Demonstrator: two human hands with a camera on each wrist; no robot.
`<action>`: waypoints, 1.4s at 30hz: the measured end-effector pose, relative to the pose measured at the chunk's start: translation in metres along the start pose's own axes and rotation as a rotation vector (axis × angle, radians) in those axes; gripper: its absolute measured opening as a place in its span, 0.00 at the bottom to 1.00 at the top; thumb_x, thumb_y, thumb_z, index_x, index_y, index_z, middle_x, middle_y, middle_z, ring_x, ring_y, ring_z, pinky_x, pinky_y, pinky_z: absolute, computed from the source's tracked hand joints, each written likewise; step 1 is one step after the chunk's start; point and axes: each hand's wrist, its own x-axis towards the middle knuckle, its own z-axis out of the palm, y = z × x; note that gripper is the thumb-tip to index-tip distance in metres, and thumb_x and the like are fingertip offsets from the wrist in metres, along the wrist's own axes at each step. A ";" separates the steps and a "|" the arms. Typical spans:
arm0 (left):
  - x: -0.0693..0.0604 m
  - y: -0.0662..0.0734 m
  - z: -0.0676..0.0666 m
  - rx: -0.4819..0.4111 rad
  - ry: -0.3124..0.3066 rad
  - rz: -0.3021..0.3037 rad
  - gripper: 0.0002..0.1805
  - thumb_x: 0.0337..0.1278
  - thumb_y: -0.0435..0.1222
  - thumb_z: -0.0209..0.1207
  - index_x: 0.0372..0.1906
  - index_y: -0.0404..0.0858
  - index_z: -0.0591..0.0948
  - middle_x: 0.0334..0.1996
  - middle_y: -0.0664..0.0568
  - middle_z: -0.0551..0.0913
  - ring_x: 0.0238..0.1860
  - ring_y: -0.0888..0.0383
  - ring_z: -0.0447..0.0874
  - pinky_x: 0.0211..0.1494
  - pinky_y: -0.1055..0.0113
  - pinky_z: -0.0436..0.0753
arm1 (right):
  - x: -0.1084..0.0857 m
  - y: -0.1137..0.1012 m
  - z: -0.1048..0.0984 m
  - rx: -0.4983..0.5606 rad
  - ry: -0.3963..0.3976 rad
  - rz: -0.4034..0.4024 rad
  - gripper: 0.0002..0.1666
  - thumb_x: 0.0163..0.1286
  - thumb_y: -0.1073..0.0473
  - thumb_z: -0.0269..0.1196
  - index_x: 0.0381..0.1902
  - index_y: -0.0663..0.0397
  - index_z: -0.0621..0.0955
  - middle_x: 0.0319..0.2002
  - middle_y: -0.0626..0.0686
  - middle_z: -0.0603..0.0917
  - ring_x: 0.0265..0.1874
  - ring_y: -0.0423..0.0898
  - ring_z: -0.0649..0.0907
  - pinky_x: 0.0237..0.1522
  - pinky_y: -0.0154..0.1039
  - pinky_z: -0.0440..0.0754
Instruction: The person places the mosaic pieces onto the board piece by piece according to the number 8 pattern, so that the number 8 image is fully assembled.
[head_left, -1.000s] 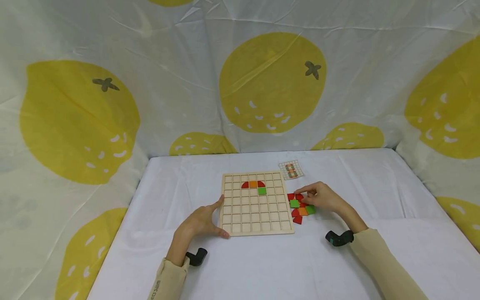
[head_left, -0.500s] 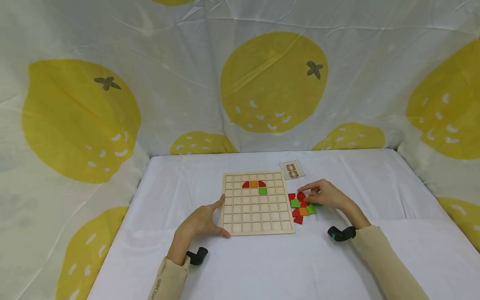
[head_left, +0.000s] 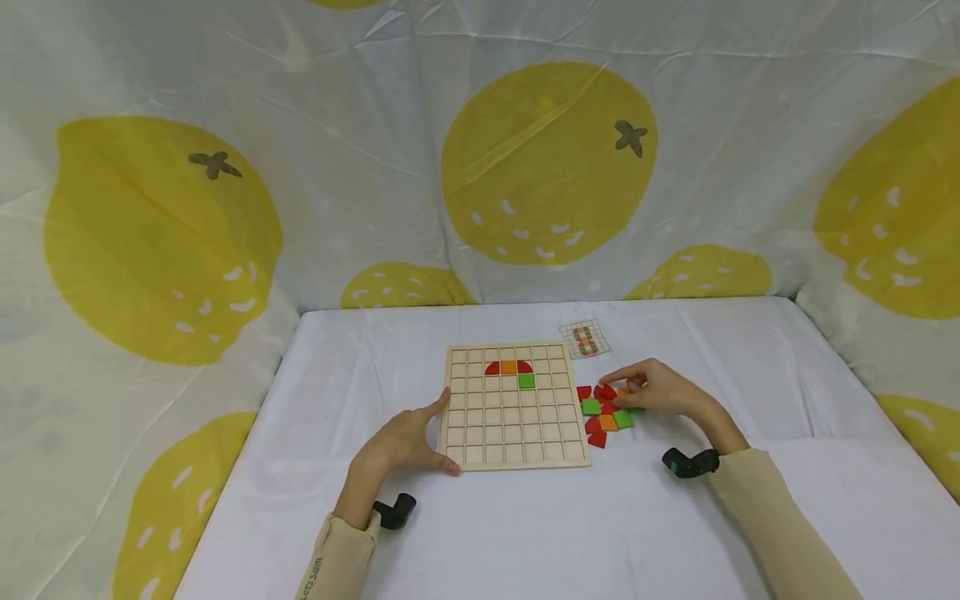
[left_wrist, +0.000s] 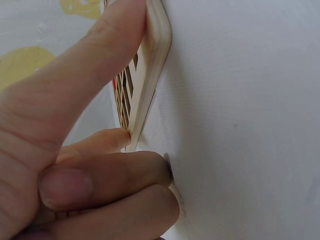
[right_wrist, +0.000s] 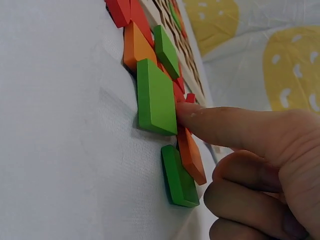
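Note:
A light wooden grid board (head_left: 512, 450) lies on the white table in the head view. Set in its cells are two red quarter-circle tiles (head_left: 492, 368), an orange square tile (head_left: 508, 367) and a green square tile (head_left: 527, 381). My left hand (head_left: 397, 440) rests against the board's near-left corner, straight thumb and index finger spread along its edges, other fingers curled. Right of the board, my right hand (head_left: 660, 390) pinches a red quarter-circle tile (head_left: 608, 392) in the loose pile between thumb and index finger. In the right wrist view the thumb partly covers that spot.
Around the right fingertips lie loose green tiles (head_left: 591, 407), orange tiles (head_left: 608, 422) and red tiles (head_left: 597, 439), some overlapping. A small pattern card (head_left: 585, 339) lies beyond the board's far-right corner. A lemon-print cloth (head_left: 547, 167) hangs behind the table.
My right hand has shifted slightly to the right over the pile, and the red tile between its fingertips has moved and turned with it. The left hand and the board stay in place.

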 end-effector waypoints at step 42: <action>-0.002 0.000 -0.001 -0.002 0.001 0.019 0.72 0.30 0.54 0.84 0.84 0.49 0.54 0.76 0.37 0.69 0.75 0.38 0.70 0.73 0.42 0.73 | 0.026 -0.037 0.044 0.043 0.136 -0.102 0.13 0.60 0.51 0.78 0.39 0.51 0.92 0.13 0.41 0.59 0.15 0.38 0.59 0.20 0.32 0.55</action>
